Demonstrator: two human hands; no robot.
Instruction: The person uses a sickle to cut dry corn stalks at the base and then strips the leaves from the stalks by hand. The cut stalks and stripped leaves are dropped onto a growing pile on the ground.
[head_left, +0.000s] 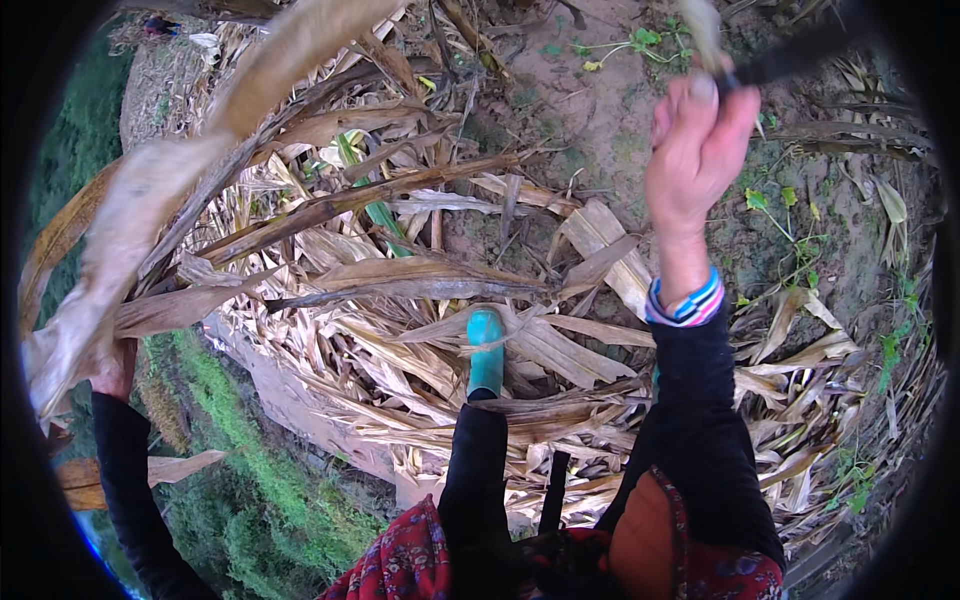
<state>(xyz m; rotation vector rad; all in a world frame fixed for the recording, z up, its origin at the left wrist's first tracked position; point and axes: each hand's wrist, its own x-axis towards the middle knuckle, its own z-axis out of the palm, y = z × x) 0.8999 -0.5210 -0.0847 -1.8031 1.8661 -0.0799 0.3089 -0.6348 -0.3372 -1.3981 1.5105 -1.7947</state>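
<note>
My left hand (112, 375) is at the far left, mostly behind dry leaves. It appears closed around dried corn stalks (247, 161) that slant up and to the right, with long blurred leaves (135, 217) hanging over them. Raised at the upper right, my right hand (694, 142) is shut on a hand tool (787, 60). A dark, blurred part of that tool points right from the fist. Something pale and blurred (703, 34) stands above the fingers; I cannot tell whether it belongs to the tool. Cut corn stalks and husks (420, 277) lie between my hands.
My teal boot (486, 352) stands among the dry leaves. Bare soil (577, 112) with small green plants (784, 214) stretches ahead and right. At left the ground gives way to green growth (247, 442) beyond an edge. A person (159, 26) is far off, upper left.
</note>
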